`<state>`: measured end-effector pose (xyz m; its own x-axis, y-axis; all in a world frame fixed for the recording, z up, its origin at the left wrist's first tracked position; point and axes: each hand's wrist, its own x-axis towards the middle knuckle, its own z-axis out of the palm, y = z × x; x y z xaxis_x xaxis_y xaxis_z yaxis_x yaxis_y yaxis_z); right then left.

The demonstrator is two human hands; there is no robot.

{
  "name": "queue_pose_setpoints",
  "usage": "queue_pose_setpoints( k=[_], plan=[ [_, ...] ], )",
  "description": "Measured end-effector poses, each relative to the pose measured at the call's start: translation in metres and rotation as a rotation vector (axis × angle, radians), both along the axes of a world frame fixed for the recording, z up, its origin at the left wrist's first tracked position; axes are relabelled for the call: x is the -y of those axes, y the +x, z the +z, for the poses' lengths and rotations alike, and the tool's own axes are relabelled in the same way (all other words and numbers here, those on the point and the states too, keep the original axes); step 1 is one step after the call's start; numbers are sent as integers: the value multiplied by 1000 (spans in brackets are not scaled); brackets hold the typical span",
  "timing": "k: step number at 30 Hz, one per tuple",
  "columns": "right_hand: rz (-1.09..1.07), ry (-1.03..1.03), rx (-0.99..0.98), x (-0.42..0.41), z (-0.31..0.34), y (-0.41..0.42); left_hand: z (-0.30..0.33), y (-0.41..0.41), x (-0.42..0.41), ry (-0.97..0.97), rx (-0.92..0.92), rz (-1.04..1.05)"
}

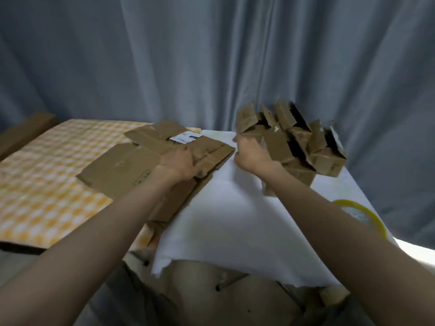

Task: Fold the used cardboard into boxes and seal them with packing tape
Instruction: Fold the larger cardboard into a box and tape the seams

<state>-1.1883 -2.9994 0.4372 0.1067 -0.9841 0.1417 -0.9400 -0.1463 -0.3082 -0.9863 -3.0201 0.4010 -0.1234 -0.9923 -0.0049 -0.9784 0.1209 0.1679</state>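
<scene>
A stack of flattened cardboard sheets point(141, 161) lies across the seam between a yellow checked cloth and a white cloth. My left hand point(180, 164) grips the near right edge of the top sheet point(211, 149), fingers curled round it. My right hand point(250, 151) is at the left side of a heap of small folded cardboard boxes point(303, 147) at the back right; its fingers are curled against the nearest box, and whether it holds that box is unclear in the blur. A roll of yellowish packing tape point(360, 215) lies on the white cloth beside my right forearm.
The white cloth point(235, 220) covers the table's middle and right; the yellow checked cloth point(47, 172) covers the left. A grey curtain point(211, 55) hangs close behind. More cardboard point(223, 290) sits below the table's front edge, and another brown piece point(26, 130) lies at the far left.
</scene>
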Motion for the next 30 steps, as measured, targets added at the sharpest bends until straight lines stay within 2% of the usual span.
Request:
queue_pose_setpoints(
  k=[5,10,16,20,22,30],
  plan=[
    [110,115,-67,15,-66,46,-45,54,-16,75,55,93],
    [153,-64,-126,28,-93,70,-58,56,-24,54,-23,111],
    [140,-186,-90,37,-73,71,-45,41,-29,8,94,179],
    [150,-251,-90,42,-46,77,-25,34,-41,-248,158,134],
    [133,-263,-82,46,-31,84,-16,33,-50,-313,187,132],
    [107,-270,8,43,-9,91,2,67,-64,-291,283,186]
  ],
)
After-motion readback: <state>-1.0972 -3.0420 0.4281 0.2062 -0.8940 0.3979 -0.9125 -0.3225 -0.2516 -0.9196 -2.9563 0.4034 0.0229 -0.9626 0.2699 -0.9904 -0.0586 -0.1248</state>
